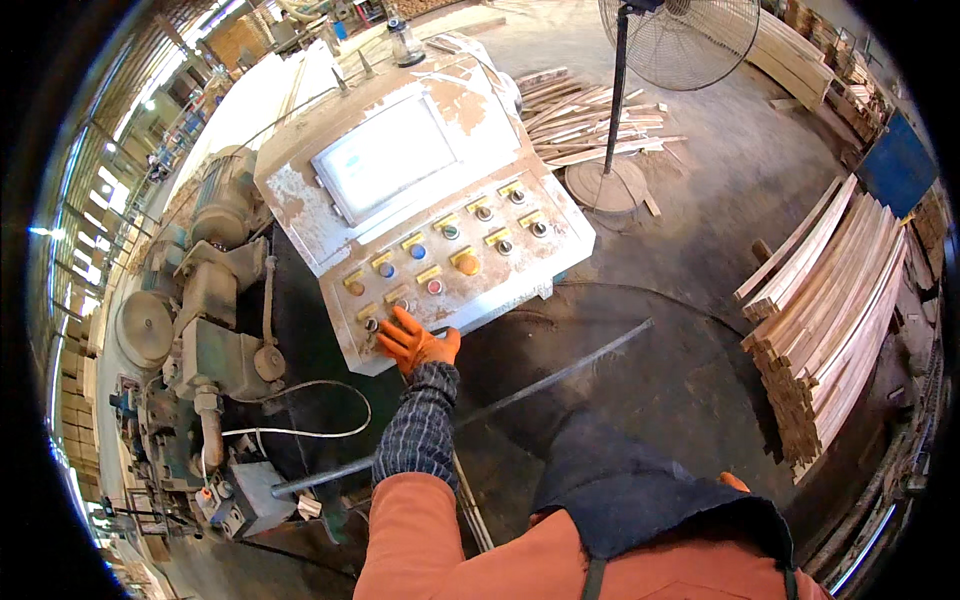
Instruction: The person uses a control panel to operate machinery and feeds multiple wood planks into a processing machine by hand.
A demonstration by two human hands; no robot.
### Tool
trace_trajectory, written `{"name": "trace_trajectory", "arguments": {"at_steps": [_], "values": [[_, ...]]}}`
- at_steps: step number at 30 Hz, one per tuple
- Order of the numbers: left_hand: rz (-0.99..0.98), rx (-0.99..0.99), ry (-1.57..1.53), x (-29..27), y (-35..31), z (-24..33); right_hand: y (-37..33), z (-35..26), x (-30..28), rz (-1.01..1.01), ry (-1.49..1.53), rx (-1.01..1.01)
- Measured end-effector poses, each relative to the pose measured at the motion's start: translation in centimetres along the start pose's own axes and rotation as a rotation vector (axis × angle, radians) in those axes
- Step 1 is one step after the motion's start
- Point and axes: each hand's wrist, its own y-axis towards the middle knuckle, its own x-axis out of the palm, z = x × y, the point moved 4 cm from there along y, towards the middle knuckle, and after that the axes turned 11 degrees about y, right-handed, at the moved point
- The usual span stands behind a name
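My left hand point(420, 345), in an orange glove, is at the lower left corner of a dusty control panel point(500, 290). Its fingers are apart and reach over the panel face, with the index fingertip by a small knob point(401, 304). Another dark knob point(372, 324) sits just left of the fingers. Above the hand are blue buttons point(387, 269), a red button point(434, 286), a large orange button point(467, 264) and several black selector knobs point(505, 247). A bit of orange point(735, 482) shows beside my dark apron; the fingers of my right hand cannot be made out.
A metal bar point(560, 375) slants under my left forearm. Dusty motors and machinery point(215, 300) stand at left. A screen point(385, 155) tops the panel. Beyond are a pedestal fan point(690, 40) and loose wood strips point(590, 120); stacked boards point(830, 320) lie at right.
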Motion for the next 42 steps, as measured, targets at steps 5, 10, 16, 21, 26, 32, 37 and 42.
{"name": "trace_trajectory", "arguments": {"at_steps": [5,10,16,21,26,32,37,42], "values": [[-0.011,0.024,0.008,0.0,-0.1,0.7,1.2,-3.4,-1.4,0.012,0.406,0.248],[-0.036,0.016,0.031,0.1,0.2,0.5,1.7,-2.6,-1.1,-0.005,0.787,0.458],[-0.066,0.025,0.036,-0.2,0.5,0.4,0.5,-3.4,-0.6,0.033,0.562,0.386],[-0.098,0.014,0.078,-0.3,1.1,-0.4,0.7,-3.6,0.9,0.038,0.911,0.590],[-0.208,0.066,0.080,-3.7,2.1,-0.1,-0.1,-1.8,3.7,0.120,1.196,0.717],[-0.018,0.371,-0.022,2.4,6.9,-3.1,0.4,0.5,6.7,0.250,1.590,0.794],[-0.137,0.170,-0.041,-3.8,2.3,1.0,0.5,1.3,8.7,0.517,1.396,1.034],[0.332,0.156,0.129,3.4,2.5,-2.4,1.0,-2.5,7.1,0.490,1.178,1.187]]}}
